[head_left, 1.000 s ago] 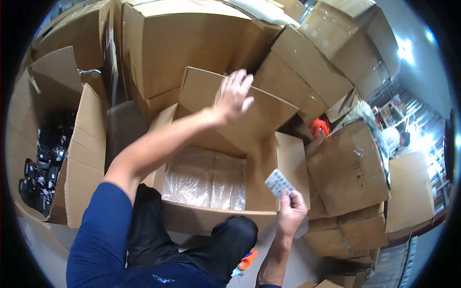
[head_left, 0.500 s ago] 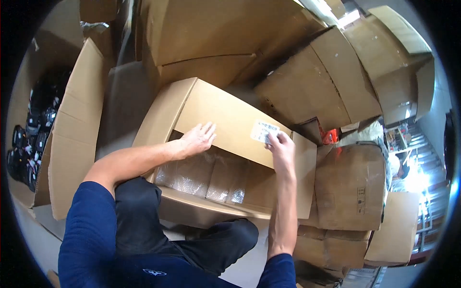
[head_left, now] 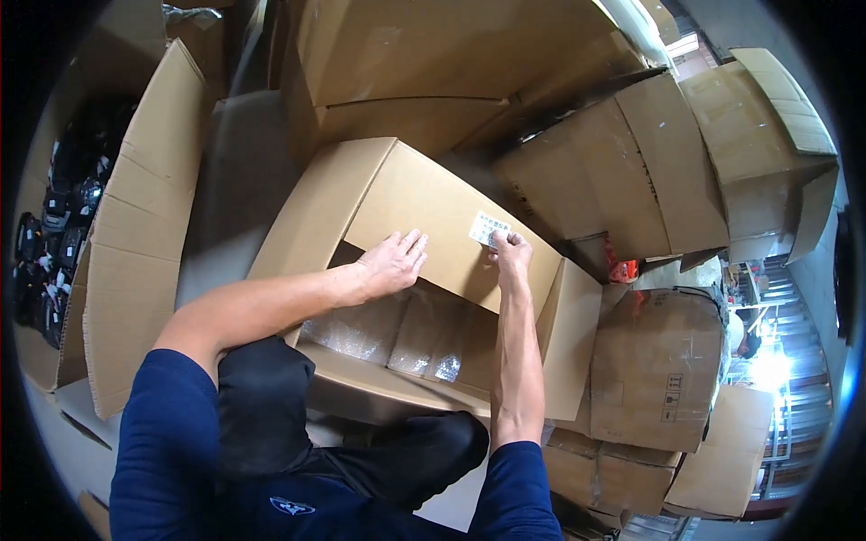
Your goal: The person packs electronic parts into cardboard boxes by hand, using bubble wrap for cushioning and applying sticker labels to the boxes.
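An open cardboard box (head_left: 343, 203) stands in front of my knees, with clear plastic bags (head_left: 397, 334) showing inside. Its far flap (head_left: 433, 212) is folded down over the opening. My left hand (head_left: 392, 261) lies flat on the flap's near edge, fingers spread. My right hand (head_left: 510, 252) presses a small white label (head_left: 488, 228) onto the flap with its fingertips. The label lies flat near the flap's right end.
Stacked cardboard boxes (head_left: 649, 171) crowd the back and right side. An open box with dark packaged items (head_left: 54, 234) stands at the left, its flap (head_left: 135, 234) raised. An orange object (head_left: 622, 269) sits between boxes at the right. Shelving (head_left: 785, 379) and another person show at the far right.
My left hand has pulled the far flap down over the box. My right hand brought the white label up from beside the box and set it on the flap.
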Demonstrator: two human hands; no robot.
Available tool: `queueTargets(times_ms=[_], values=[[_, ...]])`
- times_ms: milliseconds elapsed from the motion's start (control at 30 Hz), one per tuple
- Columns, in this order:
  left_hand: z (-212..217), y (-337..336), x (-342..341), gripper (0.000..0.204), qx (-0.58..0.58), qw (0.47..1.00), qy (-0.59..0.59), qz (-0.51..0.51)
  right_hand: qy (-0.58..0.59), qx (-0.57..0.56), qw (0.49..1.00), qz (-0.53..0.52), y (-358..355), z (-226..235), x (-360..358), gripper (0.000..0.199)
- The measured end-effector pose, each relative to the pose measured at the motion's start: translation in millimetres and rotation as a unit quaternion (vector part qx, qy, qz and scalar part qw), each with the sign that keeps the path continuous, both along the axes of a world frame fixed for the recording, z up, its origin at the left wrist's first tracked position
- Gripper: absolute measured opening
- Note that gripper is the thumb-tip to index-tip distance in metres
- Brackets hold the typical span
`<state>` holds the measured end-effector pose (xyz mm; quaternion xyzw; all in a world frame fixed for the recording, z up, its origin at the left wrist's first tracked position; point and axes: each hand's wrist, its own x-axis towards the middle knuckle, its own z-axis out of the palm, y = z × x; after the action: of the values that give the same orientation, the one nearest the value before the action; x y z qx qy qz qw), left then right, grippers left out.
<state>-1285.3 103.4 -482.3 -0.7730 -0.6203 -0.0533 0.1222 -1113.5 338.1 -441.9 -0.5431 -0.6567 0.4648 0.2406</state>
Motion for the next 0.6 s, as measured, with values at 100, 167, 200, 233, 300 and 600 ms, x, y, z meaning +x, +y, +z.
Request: queueTargets(times_ms=[100, 167, 200, 233, 300, 600], values=[[-3.0, 5.4, 1.2, 0.046, 0.014, 1.0, 0.004, -0.002, -0.056, 0.015, 0.998, -0.023, 0.2, 4.8, -5.1, 0.025], [-0.2, 1.9, -2.0, 0.046, -0.036, 0.999, -0.017, 0.003, -0.231, 0.087, 0.969, -0.02, -17.2, 6.8, -16.1, 0.044], [-15.0, -1.3, -4.8, 0.047, 0.036, 0.999, -0.006, 0.017, -0.256, 0.202, 0.945, -0.034, -32.1, -3.7, -17.7, 0.061], [5.1, 15.5, 10.8, 0.046, 0.088, 0.988, -0.122, -0.024, -0.293, 0.36, 0.884, -0.054, -7.3, -12.7, 21.8, 0.064], [-6.3, -2.9, 0.4, 0.041, 0.044, 0.998, -0.008, -0.049, -0.258, 0.424, 0.866, 0.062, -47.7, 3.1, 8.3, 0.065], [224.4, -266.7, -90.1, 0.052, 0.314, 0.881, -0.163, 0.315, -0.181, 0.341, 0.913, 0.135, -91.6, -10.8, 38.9, 0.045]])
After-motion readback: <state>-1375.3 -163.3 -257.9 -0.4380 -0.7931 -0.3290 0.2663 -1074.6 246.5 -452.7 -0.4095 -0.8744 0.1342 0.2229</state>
